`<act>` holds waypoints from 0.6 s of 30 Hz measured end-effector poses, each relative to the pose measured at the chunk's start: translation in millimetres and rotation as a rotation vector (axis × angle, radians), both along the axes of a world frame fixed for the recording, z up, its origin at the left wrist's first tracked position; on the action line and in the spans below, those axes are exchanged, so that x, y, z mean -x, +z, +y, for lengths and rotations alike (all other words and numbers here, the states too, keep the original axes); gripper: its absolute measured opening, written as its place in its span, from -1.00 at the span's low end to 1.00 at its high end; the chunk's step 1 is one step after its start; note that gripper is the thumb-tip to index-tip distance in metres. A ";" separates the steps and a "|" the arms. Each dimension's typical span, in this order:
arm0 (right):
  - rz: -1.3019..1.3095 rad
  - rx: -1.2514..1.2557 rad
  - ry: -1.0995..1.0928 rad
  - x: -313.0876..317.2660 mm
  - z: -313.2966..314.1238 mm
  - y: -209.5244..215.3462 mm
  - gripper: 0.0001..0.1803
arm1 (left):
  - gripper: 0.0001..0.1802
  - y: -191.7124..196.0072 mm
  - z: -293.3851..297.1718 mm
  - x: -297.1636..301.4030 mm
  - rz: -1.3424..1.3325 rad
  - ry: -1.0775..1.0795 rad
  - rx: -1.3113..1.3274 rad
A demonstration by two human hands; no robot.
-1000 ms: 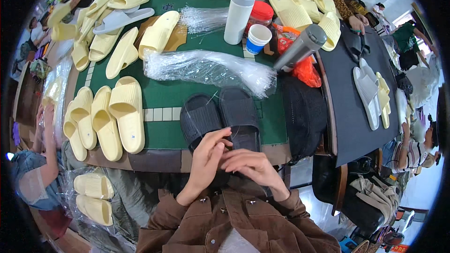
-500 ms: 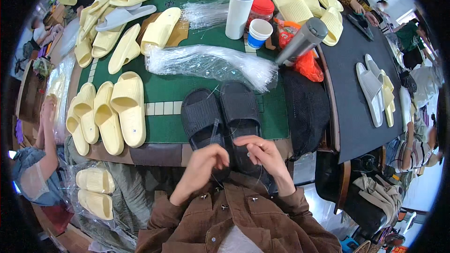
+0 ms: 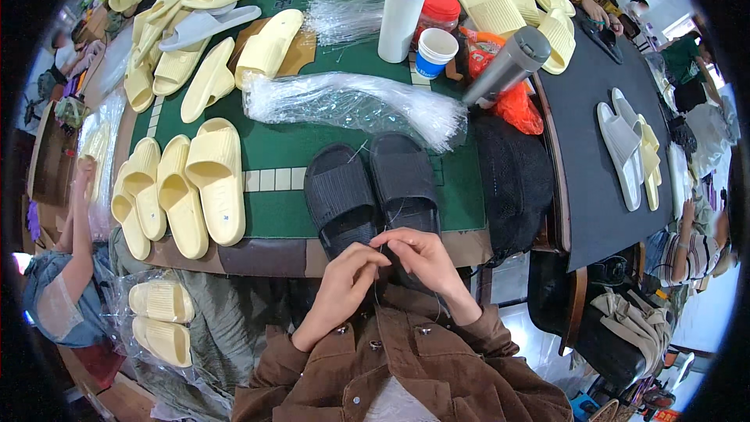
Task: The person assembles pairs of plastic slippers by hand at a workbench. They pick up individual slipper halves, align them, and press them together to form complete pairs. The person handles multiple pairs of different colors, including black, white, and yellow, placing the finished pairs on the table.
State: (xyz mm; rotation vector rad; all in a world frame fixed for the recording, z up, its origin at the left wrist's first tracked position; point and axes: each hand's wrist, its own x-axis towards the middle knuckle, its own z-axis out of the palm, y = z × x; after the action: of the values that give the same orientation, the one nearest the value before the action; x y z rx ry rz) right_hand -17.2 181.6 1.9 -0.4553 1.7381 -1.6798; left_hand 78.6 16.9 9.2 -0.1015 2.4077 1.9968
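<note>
A pair of black slippers, the left slipper (image 3: 341, 186) and the right slipper (image 3: 401, 170), lies side by side at the table's near edge, toes away from me. Over their heel ends my left hand (image 3: 344, 287) and my right hand (image 3: 428, 264) meet, fingertips pinched close together. Between them runs a thin clear plastic strand (image 3: 376, 289), hard to follow against the dark soles; its ends are partly hidden by my fingers. Beyond the slippers lies a long bundle of clear plastic strands (image 3: 351, 105), partly in clear film.
Cream slippers (image 3: 216, 180) stand in a row at left, with a larger pile (image 3: 176, 39) behind. A white tumbler (image 3: 402, 16), paper cup (image 3: 434, 55) and tilted grey flask (image 3: 508, 66) stand beyond. Grey slippers (image 3: 619, 148) lie on the black side table (image 3: 578, 187). Other people work around.
My hands have come together, the left moving right and the right slightly left, until their fingertips meet. A clear strand that stuck up from the left hand no longer shows there.
</note>
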 end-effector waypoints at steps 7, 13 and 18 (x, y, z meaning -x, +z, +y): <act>0.017 0.023 -0.131 1.2 -1.5 -3.4 -0.72 | -0.74 -11.3 0.1 -10.6 -0.113 0.096 -0.274; 0.093 -0.143 -0.254 14.1 21.5 -12.8 -0.55 | -0.54 -26.1 -5.8 -17.2 -0.126 0.219 -0.358; 0.103 -0.242 -0.270 12.9 18.2 -6.8 -0.53 | -0.51 -29.3 -6.1 3.3 -0.100 0.272 -0.281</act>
State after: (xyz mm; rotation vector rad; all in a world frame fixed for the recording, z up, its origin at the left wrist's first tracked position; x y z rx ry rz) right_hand -30.1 199.8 -4.8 -0.2053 2.1252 -1.6181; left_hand 75.3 10.8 -20.1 -0.5356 2.1241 2.3552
